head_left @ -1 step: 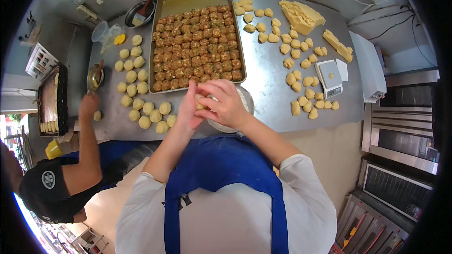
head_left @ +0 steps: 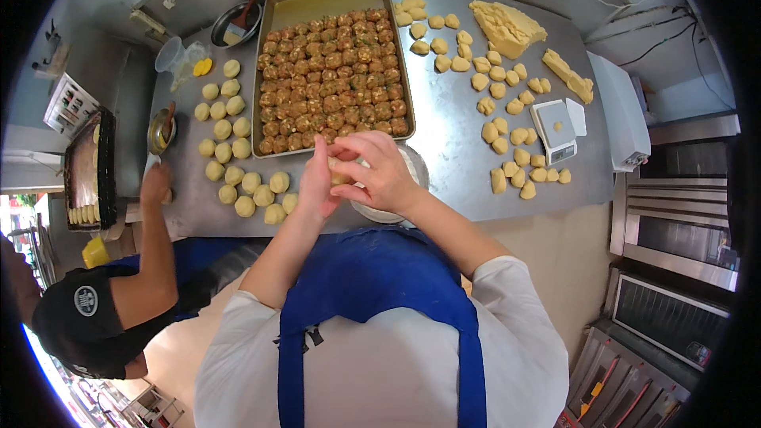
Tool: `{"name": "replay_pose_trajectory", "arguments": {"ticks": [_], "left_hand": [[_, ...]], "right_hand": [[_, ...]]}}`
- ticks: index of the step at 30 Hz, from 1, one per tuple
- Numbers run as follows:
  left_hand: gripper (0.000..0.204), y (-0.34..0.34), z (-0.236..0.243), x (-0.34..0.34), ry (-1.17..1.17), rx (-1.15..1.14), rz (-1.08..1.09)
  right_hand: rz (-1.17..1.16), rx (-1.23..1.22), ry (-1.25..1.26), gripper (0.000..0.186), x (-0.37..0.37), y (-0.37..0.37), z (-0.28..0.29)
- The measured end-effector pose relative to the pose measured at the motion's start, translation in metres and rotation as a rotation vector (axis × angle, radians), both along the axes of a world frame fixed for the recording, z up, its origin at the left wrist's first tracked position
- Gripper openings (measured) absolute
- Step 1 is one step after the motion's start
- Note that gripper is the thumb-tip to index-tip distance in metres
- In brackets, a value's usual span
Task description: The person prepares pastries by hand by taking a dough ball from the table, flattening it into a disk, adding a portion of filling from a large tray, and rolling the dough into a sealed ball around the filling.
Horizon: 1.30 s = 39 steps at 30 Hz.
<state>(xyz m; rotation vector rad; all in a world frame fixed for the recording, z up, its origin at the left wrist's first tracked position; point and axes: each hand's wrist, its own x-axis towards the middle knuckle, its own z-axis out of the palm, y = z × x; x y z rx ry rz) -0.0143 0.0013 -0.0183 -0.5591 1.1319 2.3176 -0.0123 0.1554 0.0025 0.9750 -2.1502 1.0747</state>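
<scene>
Head cam: both hands together near edge of steel surface (head_left: 444,135), over a pale bowl (head_left: 408,170). Left hand (head_left: 317,182) and right hand (head_left: 376,170) fingers curled shut round a small dough piece (head_left: 341,178), mostly hidden. Just beyond: tray (head_left: 333,4) of browned filling balls. Dough balls (head_left: 238,178) left, more dough pcs + scale (head_left: 553,131) right. Co-worker's hand (head_left: 154,186) far left.

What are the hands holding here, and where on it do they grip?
Both the left hand and right hand close around a small pale dough piece; it is mostly hidden, so the exact grip cannot be told.
</scene>
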Motion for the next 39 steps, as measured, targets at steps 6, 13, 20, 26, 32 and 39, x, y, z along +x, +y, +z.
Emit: {"name": "replay_pose_trajectory", "arguments": {"ticks": [6, 13, 20, 26, 32, 39], "left_hand": [[0.098, 0.014, 0.079, 0.059, 0.076, 0.165, -0.237], [0.11, 0.003, 0.1, 0.029, 0.539, -0.087, -0.086], [0.099, 0.006, 0.071, 0.048, 0.479, 0.027, 0.191], [0.095, 0.001, 0.062, 0.032, 0.303, 0.13, 0.075], [0.094, 0.027, 0.047, 0.025, 0.269, -0.032, -0.033], [0.116, -0.001, 0.094, 0.026, 0.454, 0.343, -0.247]], "right_hand": [[0.183, -0.167, 0.064, 0.074, 0.028, -0.029, 0.03], [0.223, -0.293, -0.217, 0.065, -0.001, -0.044, 0.074], [0.367, -0.474, -0.313, 0.027, -0.013, -0.054, 0.052], [0.16, -0.324, -0.356, 0.038, -0.011, -0.052, 0.04], [0.212, -0.525, -0.723, 0.07, -0.027, -0.041, 0.014], [0.145, -0.166, 0.108, 0.025, -0.006, -0.002, 0.06]]}}
